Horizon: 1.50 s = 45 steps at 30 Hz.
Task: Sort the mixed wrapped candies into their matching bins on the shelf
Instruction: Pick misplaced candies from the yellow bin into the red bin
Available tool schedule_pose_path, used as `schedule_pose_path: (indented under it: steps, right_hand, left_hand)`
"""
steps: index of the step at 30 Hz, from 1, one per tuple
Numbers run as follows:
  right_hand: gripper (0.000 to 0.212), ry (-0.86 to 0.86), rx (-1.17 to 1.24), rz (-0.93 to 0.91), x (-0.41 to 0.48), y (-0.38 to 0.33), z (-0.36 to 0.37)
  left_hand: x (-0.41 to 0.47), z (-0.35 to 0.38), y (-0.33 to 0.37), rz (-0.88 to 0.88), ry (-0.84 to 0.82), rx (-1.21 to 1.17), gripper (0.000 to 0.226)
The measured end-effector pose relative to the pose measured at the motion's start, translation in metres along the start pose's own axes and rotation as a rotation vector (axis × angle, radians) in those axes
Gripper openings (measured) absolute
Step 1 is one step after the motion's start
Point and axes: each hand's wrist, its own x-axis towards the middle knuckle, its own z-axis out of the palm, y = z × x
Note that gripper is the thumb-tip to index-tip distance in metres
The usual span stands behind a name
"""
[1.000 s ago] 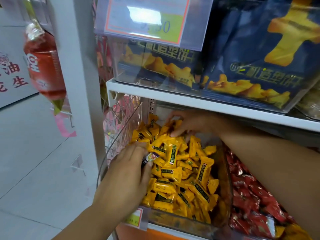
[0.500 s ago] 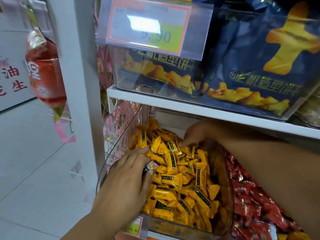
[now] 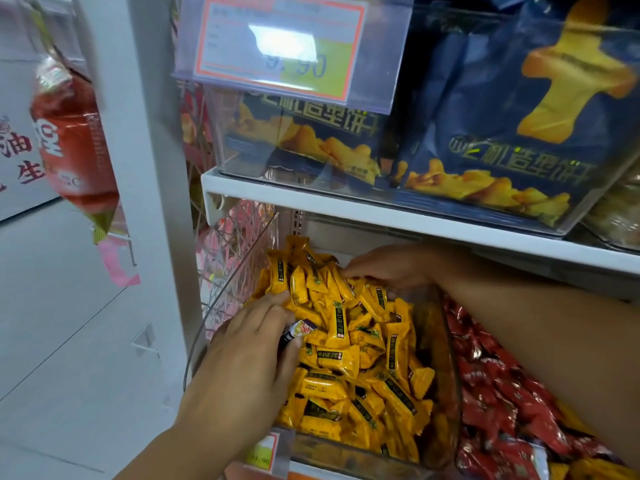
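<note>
In the head view, a clear bin (image 3: 446, 358) is seen on the lower level of the shelf, under a white shelf board (image 3: 381, 209). The bin is filled almost to its rim with yellow candies (image 3: 349, 344), each a small oblong pillow pack in glossy yellow with a dark band of print down its middle and crimped ends; they are heaped highest toward the bin's back left corner.

The left hand (image 3: 249, 362) is laid over the bin's left edge, palm down. An odd candy (image 3: 298, 332) is pinched between its thumb and fingers, just above the yellow heap near the left wall; its wrapper is dark at one end and pale with a spot of red and yellow at the other, unlike the packs around it.

The right hand (image 3: 391, 268) is reached in beneath the shelf board to the back of the bin, with its fingertips set on the topmost yellow packs; whether anything is gripped there cannot be told.

Red candies (image 3: 491, 393) are piled just beyond the bin's right wall. A small label (image 3: 265, 452) is fixed at the bin's front left corner. On the shelf board above, blue snack bags (image 3: 519, 116) are stood behind a price card (image 3: 284, 46), and a red packet (image 3: 72, 143) is hung at the far left
</note>
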Motion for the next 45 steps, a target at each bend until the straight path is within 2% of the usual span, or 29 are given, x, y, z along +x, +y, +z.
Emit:
schedule_pose_path:
  steps: [2, 3, 5, 7, 12, 15, 20, 23, 28, 33, 38, 42, 45]
  right_hand:
    - [0.026, 0.136, -0.103, 0.033, 0.003, -0.002, 0.002]
    - [0.030, 0.149, -0.237, 0.059, 0.006, -0.004, 0.002]
    - [0.042, 0.062, -0.459, 0.104, 0.008, -0.006, 0.002]
    - [0.047, -0.033, -0.547, 0.165, 0.007, -0.010, 0.000]
    - [0.040, -0.189, -0.318, 0.248, 0.015, -0.002, -0.007]
    - [0.031, -0.263, -0.259, 0.240, 0.013, -0.002, -0.004]
    - [0.065, -0.191, -0.280, 0.165, 0.005, -0.002, 0.000]
    - [0.072, -0.190, -0.226, 0.141, 0.007, 0.001, -0.001]
    - [0.068, -0.179, 0.019, -0.038, -0.003, 0.002, -0.005]
    - [0.046, -0.010, -0.132, -0.241, -0.029, -0.004, -0.004]
    - [0.039, 0.152, -0.125, -0.413, -0.041, -0.011, 0.009]
    - [0.049, 0.054, 0.006, -0.499, -0.050, -0.016, 0.019]
    - [0.046, -0.047, 0.232, -0.471, -0.055, -0.014, 0.012]
  left_hand:
    - [0.000, 0.000, 0.000, 0.002, 0.000, -0.002, 0.023]
    - [-0.001, 0.000, 0.000, 0.001, 0.000, -0.005, 0.023]
    - [-0.001, 0.000, -0.001, -0.001, 0.000, -0.010, 0.024]
    - [-0.001, 0.000, -0.001, -0.002, 0.004, -0.012, 0.024]
    - [-0.001, 0.001, -0.001, -0.004, 0.000, -0.001, 0.024]
    - [0.000, 0.000, -0.001, -0.003, -0.010, -0.005, 0.024]
    - [-0.001, 0.001, -0.001, -0.007, -0.010, -0.002, 0.014]
    - [-0.001, 0.001, -0.001, -0.005, -0.007, -0.001, 0.017]
    - [-0.001, 0.001, -0.001, 0.010, 0.009, -0.002, 0.013]
    - [-0.001, 0.000, 0.000, 0.026, 0.033, 0.009, 0.020]
    - [0.002, -0.003, 0.002, 0.013, 0.093, -0.033, 0.028]
    - [0.007, -0.007, 0.005, 0.093, 0.088, -0.066, 0.019]
    - [0.010, -0.006, 0.005, 0.173, 0.042, -0.035, 0.018]
